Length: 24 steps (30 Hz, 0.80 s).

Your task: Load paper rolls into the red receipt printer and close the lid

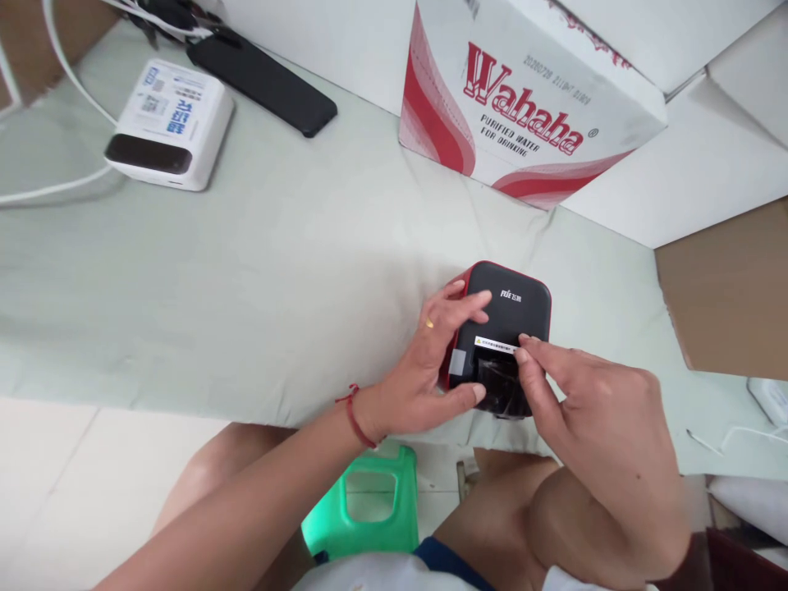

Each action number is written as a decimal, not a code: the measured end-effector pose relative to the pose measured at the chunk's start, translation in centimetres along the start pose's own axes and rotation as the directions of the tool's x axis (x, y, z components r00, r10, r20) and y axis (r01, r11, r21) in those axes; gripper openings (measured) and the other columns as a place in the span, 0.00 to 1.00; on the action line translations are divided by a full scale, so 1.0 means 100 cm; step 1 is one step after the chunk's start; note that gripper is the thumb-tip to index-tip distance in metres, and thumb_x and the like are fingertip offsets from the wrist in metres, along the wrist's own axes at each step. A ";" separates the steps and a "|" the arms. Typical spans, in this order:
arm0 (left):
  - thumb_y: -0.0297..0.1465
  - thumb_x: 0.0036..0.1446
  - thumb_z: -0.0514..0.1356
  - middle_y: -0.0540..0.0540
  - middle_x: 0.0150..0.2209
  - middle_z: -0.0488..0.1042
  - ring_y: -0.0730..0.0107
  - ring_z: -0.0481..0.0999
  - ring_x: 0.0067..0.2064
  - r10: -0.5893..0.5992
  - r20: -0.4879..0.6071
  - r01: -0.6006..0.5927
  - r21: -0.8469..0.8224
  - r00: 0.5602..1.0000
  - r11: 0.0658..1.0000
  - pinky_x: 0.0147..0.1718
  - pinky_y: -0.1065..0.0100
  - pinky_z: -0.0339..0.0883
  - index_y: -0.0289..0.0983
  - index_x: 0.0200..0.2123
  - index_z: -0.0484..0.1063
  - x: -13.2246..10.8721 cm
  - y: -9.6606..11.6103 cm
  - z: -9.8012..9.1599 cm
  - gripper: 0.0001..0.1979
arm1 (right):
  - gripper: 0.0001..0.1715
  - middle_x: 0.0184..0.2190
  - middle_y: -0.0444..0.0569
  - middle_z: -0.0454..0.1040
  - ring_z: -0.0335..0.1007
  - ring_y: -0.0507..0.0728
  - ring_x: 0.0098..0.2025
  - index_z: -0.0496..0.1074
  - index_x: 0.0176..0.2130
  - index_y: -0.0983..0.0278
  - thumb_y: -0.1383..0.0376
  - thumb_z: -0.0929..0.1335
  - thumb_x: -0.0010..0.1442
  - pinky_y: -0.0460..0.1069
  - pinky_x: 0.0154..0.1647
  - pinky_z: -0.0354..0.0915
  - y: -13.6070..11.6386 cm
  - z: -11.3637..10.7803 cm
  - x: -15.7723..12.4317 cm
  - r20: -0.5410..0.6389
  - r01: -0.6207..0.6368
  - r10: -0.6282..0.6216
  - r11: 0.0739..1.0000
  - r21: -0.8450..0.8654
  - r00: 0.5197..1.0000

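Observation:
A small boxy device (508, 316) with a black top and red sides lies near the table's front edge, white lettering on its lid. My left hand (431, 361) holds it from the left, fingers over the side and top and thumb at the dark glossy front panel (497, 373). Across the top runs a narrow white warning label (492, 345). Thumb and forefinger of my right hand (584, 402) pinch together at that label's right end, which they cover. Whether the end is lifted cannot be seen. A grey square of tape (457, 362) sits at the device's left corner.
Behind the device stands a white and red water carton (517, 107). At the back left are a white box-shaped gadget (172, 123) with cables and a black phone (262, 80). A brown carton (726, 287) is at right. Below the table is a green stool (369, 533).

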<state>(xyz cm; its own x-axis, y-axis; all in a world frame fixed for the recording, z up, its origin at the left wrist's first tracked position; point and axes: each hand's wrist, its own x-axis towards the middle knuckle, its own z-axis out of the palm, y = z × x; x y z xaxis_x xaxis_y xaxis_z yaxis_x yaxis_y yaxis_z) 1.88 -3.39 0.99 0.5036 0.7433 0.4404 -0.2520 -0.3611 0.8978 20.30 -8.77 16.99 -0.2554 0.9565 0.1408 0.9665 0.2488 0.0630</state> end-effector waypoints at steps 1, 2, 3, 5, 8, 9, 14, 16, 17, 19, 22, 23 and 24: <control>0.42 0.70 0.70 0.42 0.75 0.70 0.38 0.62 0.84 -0.048 -0.015 0.046 -0.102 0.999 0.994 0.85 0.30 0.51 0.63 0.85 0.50 0.001 0.000 -0.001 0.48 | 0.25 0.30 0.50 0.89 0.87 0.61 0.26 0.88 0.41 0.65 0.66 0.65 0.84 0.54 0.24 0.69 0.001 0.000 -0.002 0.004 -0.026 0.026 1.000 0.010 1.000; 0.41 0.70 0.70 0.44 0.78 0.67 0.41 0.62 0.84 -0.103 -0.038 0.094 -0.201 0.994 0.975 0.85 0.33 0.55 0.64 0.85 0.51 0.002 -0.001 -0.001 0.48 | 0.24 0.30 0.49 0.89 0.87 0.61 0.26 0.89 0.43 0.64 0.64 0.65 0.85 0.54 0.24 0.69 0.002 0.000 -0.004 0.015 -0.045 0.045 0.999 0.021 0.999; 0.39 0.69 0.70 0.46 0.81 0.65 0.43 0.62 0.85 -0.157 -0.060 0.134 -0.284 0.986 0.949 0.85 0.36 0.57 0.64 0.84 0.52 0.003 -0.001 -0.001 0.48 | 0.23 0.32 0.49 0.90 0.88 0.62 0.27 0.88 0.44 0.64 0.64 0.65 0.85 0.55 0.26 0.72 0.003 -0.001 -0.007 0.027 -0.054 0.053 0.998 0.040 0.998; 0.37 0.65 0.72 0.48 0.85 0.60 0.44 0.58 0.87 -0.246 -0.082 0.198 -0.379 0.966 0.904 0.86 0.38 0.57 0.63 0.83 0.53 0.005 -0.003 0.000 0.51 | 0.21 0.42 0.52 0.94 0.93 0.63 0.37 0.88 0.50 0.66 0.64 0.65 0.86 0.55 0.34 0.81 0.006 -0.005 -0.011 0.056 -0.033 0.027 0.993 0.113 0.998; 0.37 0.60 0.74 0.51 0.89 0.53 0.45 0.47 0.92 -0.325 -0.073 0.271 -0.399 0.943 0.876 0.88 0.38 0.52 0.62 0.84 0.50 0.007 -0.007 -0.001 0.56 | 0.20 0.57 0.53 0.92 0.94 0.62 0.54 0.86 0.59 0.66 0.67 0.64 0.85 0.55 0.54 0.88 0.006 -0.013 -0.015 0.143 0.090 -0.137 0.952 0.291 0.980; 0.37 0.60 0.74 0.52 0.90 0.49 0.46 0.43 0.92 -0.340 -0.072 0.285 -0.400 0.938 0.871 0.89 0.38 0.50 0.63 0.85 0.49 0.008 -0.008 -0.002 0.57 | 0.21 0.59 0.52 0.92 0.93 0.61 0.56 0.86 0.60 0.65 0.68 0.64 0.85 0.55 0.57 0.88 0.005 -0.015 -0.016 0.170 0.141 -0.206 0.932 0.334 0.964; 0.36 0.54 0.76 0.58 0.93 0.35 0.51 0.27 0.93 -0.385 -0.064 0.324 -0.426 0.921 0.845 0.90 0.34 0.35 0.66 0.86 0.43 0.009 -0.018 -0.008 0.65 | 0.24 0.59 0.53 0.91 0.91 0.59 0.61 0.87 0.60 0.65 0.71 0.62 0.84 0.53 0.64 0.86 0.002 -0.018 -0.016 0.197 0.255 -0.352 0.883 0.394 0.915; 0.35 0.53 0.75 0.58 0.93 0.34 0.51 0.26 0.93 -0.395 -0.052 0.336 -0.432 0.917 0.837 0.90 0.33 0.33 0.66 0.86 0.43 0.008 -0.021 -0.008 0.66 | 0.25 0.59 0.53 0.91 0.91 0.59 0.62 0.86 0.62 0.64 0.71 0.62 0.84 0.53 0.65 0.85 0.002 -0.017 -0.016 0.213 0.224 -0.331 0.886 0.406 0.919; 0.35 0.52 0.75 0.58 0.93 0.35 0.51 0.26 0.93 -0.397 -0.051 0.337 -0.436 0.916 0.834 0.90 0.34 0.35 0.66 0.86 0.44 0.008 -0.023 -0.007 0.66 | 0.25 0.59 0.53 0.91 0.91 0.59 0.61 0.86 0.63 0.63 0.71 0.62 0.84 0.54 0.64 0.86 0.002 -0.018 -0.016 0.220 0.212 -0.321 0.888 0.409 0.921; 0.34 0.52 0.74 0.59 0.92 0.36 0.51 0.28 0.93 -0.395 -0.057 0.330 -0.445 0.917 0.832 0.90 0.36 0.40 0.67 0.86 0.46 0.007 -0.025 -0.006 0.65 | 0.24 0.58 0.52 0.92 0.92 0.60 0.59 0.85 0.64 0.62 0.69 0.62 0.85 0.54 0.58 0.88 0.003 -0.018 -0.014 0.238 0.192 -0.309 0.890 0.414 0.921; 0.31 0.53 0.73 0.59 0.92 0.39 0.50 0.32 0.93 -0.394 -0.043 0.328 -0.474 0.918 0.817 0.89 0.39 0.47 0.67 0.86 0.47 0.005 -0.025 -0.004 0.64 | 0.21 0.54 0.49 0.93 0.93 0.60 0.53 0.85 0.60 0.60 0.68 0.63 0.85 0.53 0.49 0.88 0.006 -0.014 -0.007 0.232 0.156 -0.279 0.885 0.440 0.932; 0.31 0.53 0.73 0.58 0.92 0.41 0.50 0.35 0.93 -0.394 -0.032 0.330 -0.489 0.918 0.808 0.89 0.39 0.48 0.67 0.86 0.47 0.004 -0.025 -0.003 0.63 | 0.20 0.53 0.48 0.93 0.93 0.60 0.50 0.86 0.59 0.60 0.68 0.64 0.85 0.52 0.48 0.87 0.008 -0.010 -0.004 0.218 0.126 -0.243 0.887 0.444 0.945; 0.32 0.54 0.73 0.56 0.92 0.43 0.49 0.39 0.93 -0.395 -0.015 0.334 -0.503 0.919 0.797 0.89 0.39 0.49 0.66 0.86 0.48 0.002 -0.024 -0.002 0.62 | 0.19 0.52 0.48 0.93 0.93 0.60 0.48 0.86 0.58 0.60 0.67 0.65 0.85 0.52 0.48 0.87 0.009 -0.004 0.000 0.197 0.087 -0.190 0.894 0.440 0.962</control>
<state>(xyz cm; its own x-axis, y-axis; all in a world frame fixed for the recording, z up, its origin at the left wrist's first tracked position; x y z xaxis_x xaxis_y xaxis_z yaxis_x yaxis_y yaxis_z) 2.44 -2.22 -1.05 0.5499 0.8337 0.0501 -0.4478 0.2437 0.8603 21.18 -8.56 17.47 -0.4246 0.9026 -0.0711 0.8528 0.3723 -0.3663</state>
